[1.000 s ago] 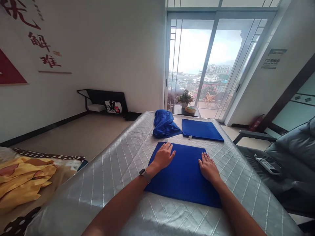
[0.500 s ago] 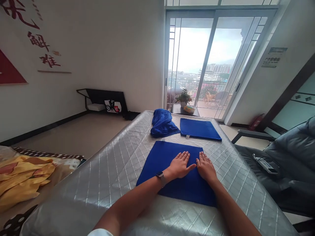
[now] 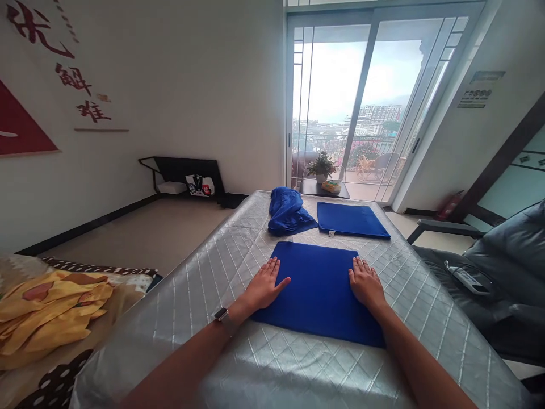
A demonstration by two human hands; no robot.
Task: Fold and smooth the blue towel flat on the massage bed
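Partly beneath the flat left hand (image 3: 263, 286) and right hand (image 3: 367, 284), fingers nearly together, lies a folded blue cloth (image 3: 319, 295). A silver quilted cover (image 3: 187, 301) surrounds it; beyond the fingertips stands a sliding glass door (image 3: 358, 102)

Daylight comes through the glass door (image 3: 327, 96), leaving the sky (image 3: 392, 62) nearly white and a pale haze over the buildings (image 3: 378, 119) outside. Indoors it is dimmer: the left wall (image 3: 213, 79) falls to flat grey, and the armchair (image 3: 506, 261) sinks into dark tones. The silver bed cover (image 3: 315, 366) throws back glare, with bright streaks near the bottom edge. The blue cloth (image 3: 317, 289) under the hands looks evenly lit. Wide-angle distortion makes the right-hand door frame lean and stretches things at the sides. The left forearm (image 3: 174, 363) smears at its lower end; small print on the notice (image 3: 477, 94) is too soft to read.
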